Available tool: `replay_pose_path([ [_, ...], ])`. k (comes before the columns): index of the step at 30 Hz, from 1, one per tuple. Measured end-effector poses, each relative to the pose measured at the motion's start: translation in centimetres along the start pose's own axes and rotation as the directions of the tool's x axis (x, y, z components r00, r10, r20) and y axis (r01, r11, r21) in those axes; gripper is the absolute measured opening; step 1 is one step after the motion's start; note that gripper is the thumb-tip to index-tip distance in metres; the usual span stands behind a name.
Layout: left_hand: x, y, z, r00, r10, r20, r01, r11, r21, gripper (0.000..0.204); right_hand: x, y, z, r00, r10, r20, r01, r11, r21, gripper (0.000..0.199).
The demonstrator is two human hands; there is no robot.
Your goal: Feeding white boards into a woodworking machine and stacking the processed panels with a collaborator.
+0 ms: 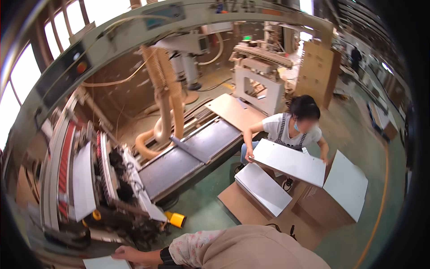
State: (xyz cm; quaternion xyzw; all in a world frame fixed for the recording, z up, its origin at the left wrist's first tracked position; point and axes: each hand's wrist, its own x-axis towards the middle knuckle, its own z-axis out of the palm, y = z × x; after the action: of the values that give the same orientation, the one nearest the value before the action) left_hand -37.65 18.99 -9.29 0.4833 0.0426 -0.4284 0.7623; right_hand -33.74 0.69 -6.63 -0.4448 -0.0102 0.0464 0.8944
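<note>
My left hand [128, 253] reaches out at the lower left from a floral sleeve. Its fingers are closed on the edge of a white panel [104, 263], which the picture's lower edge cuts off. My right hand is out of view. Beside the hand stands a long woodworking machine [114, 179] with a row of black drill heads. Another white panel [83, 179] lies along its bed, next to a red strip.
At the right a crouching co-worker holds a white board [289, 162] in both hands. Below are stacked white panels [264, 188] on cardboard [233, 201] and an upright brown box [322, 204]. A roller table [179, 172], a yellow foot pedal [176, 219] and ribbed hoses [163, 98] stand centrally.
</note>
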Motion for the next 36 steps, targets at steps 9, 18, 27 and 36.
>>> replay_pose_path([
  [9, 1.5, 3.8, 8.4, 0.921, 0.258, -0.292, -0.251, 0.966, 0.064, 0.059, 6.7, -6.4, -17.5, 0.854, -0.092, -0.511, 0.285, 0.906, 0.313, 0.040],
  [18, 2.6, 7.3, 5.6, 0.615, 0.376, -0.693, -0.526, 0.850, -0.007, 0.060, 15.6, -17.7, -14.6, 0.795, -0.212, -0.569, 0.374, 0.909, 0.184, 0.041],
  [27, 14.3, 15.2, 2.2, 0.560, 0.340, -0.756, -0.431, 0.898, 0.085, 0.061, 30.7, -18.5, -22.1, 0.769, -0.230, -0.596, 0.327, 0.943, 0.058, 0.038],
  [36, 22.7, 19.3, -1.3, 0.535, 0.288, -0.794, -0.171, 0.958, 0.232, 0.055, 44.3, -18.1, -27.3, 0.708, -0.230, -0.668, 0.187, 0.973, -0.136, 0.041],
])
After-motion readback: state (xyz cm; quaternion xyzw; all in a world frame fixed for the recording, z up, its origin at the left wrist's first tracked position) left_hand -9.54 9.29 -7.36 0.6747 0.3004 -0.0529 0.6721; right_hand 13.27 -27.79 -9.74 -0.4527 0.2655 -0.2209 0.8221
